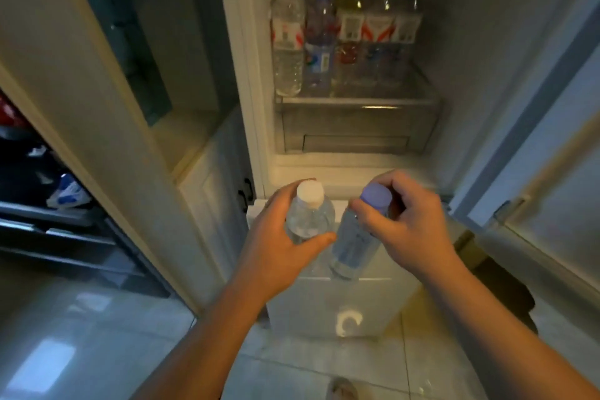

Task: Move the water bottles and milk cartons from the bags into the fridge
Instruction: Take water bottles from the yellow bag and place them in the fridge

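**Head view: two plastic bottles held in front of the open fridge**

A clear plastic white-capped bottle [311, 219] was gripped round its shoulder by the left hand [272, 247], with thumb and fingers wrapped about it. Just beside it, at its 3 o'clock, a clear lilac-capped bottle [352, 243] was pinched at its smooth round cap by the curled fingers of the right hand [415, 227]. The print on this bottle's label was too blurred to be read. Both bottles were held outside the fridge [470, 75], over its white lower compartment [324, 302], whose glossy front was marked by a spot of glare.

At 12 o'clock a row of five bottles [347, 32] was seen standing on a glass shelf [357, 102], with a translucent drawer [357, 133] beneath. Their labels could be made out only as red, white and blue patches. At 9 o'clock, shoes [68, 195] on dark racks were dim and partly hidden by a cream panel. At 6 o'clock a foot [341, 390] was cut off by the frame edge, on shiny floor tiles [97, 351].
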Motion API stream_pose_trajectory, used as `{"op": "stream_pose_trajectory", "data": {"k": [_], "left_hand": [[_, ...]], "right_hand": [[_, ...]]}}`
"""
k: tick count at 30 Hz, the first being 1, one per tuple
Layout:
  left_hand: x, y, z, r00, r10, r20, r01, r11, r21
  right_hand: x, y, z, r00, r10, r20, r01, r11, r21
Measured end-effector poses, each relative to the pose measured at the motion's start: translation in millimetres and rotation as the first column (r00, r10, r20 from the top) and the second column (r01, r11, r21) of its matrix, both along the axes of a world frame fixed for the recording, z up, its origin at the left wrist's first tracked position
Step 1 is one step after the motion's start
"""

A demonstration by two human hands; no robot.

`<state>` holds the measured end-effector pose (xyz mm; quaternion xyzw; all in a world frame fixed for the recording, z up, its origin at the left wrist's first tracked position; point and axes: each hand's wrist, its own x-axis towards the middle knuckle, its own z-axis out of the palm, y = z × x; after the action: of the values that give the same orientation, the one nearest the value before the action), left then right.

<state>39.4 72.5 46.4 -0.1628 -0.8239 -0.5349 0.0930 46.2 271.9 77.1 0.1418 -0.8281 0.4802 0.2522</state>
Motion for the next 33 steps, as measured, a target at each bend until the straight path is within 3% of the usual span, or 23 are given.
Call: {"op": "stream_pose_trajectory", "data": {"k": [11, 18, 22, 33], "left_hand": [[-128.9, 23.4, 118.2, 0.968, -0.093, -0.232, 0.104, 0.994, 0.038], [-203.9, 47.7, 157.5, 0.935, -0.032, -0.353, 0.058, 0.996, 0.063], [-248.8, 65.5, 156.3, 0.945, -0.004, -0.326, 0.042, 0.993, 0.11], [-318.3, 94.0, 123.1, 0.956, 0.065, -0.286, -0.027, 0.99, 0.135]], "right_hand": [[-105.5, 2.9, 108.7, 0.92, -0.152, -0.362, 0.105, 0.984, -0.146], [-185.3, 21.0, 153.4, 0.878, -0.151, -0.454, 0.092, 0.984, -0.15], [-232.6, 35.3, 162.3, 0.882, -0.162, -0.443, 0.098, 0.982, -0.164], [-323.2, 59.8, 133.1, 0.965, -0.106, -0.241, 0.064, 0.982, -0.176]]}}
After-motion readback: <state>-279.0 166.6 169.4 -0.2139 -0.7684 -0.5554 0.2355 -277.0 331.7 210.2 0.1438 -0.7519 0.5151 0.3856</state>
